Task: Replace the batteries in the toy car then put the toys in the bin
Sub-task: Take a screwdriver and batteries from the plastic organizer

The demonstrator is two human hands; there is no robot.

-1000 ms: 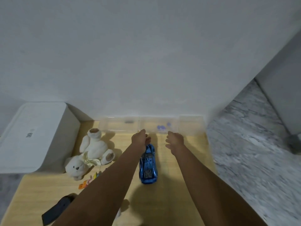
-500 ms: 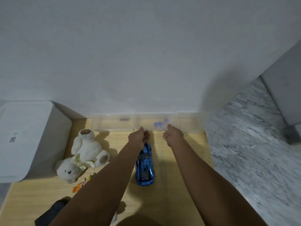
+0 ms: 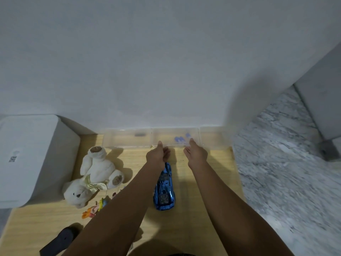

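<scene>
Both hands reaching to the clear tray, batteries not yet picked up.

Left hand (image 3: 158, 155) with fingers loosely curled and holding nothing, thumb up at the near rim of the clear divided tray (image 3: 127, 144); right hand (image 3: 196, 152) likewise at that rim, fingers relaxed and apart, nothing pinched. Just past the right hand, inside the tray's middle compartment, small blue pieces (image 3: 180, 139), blurred, likely the batteries. Nearer than the tray, under the left wrist, blue toy car (image 3: 164, 189) flat on the wooden table (image 3: 203, 209). Left of the car, white teddy bear (image 3: 93, 174); beyond the bear, closed white bin (image 3: 27, 156). Step judged: fetching batteries. Next call: dip over the rim and pinch one piece.
</scene>
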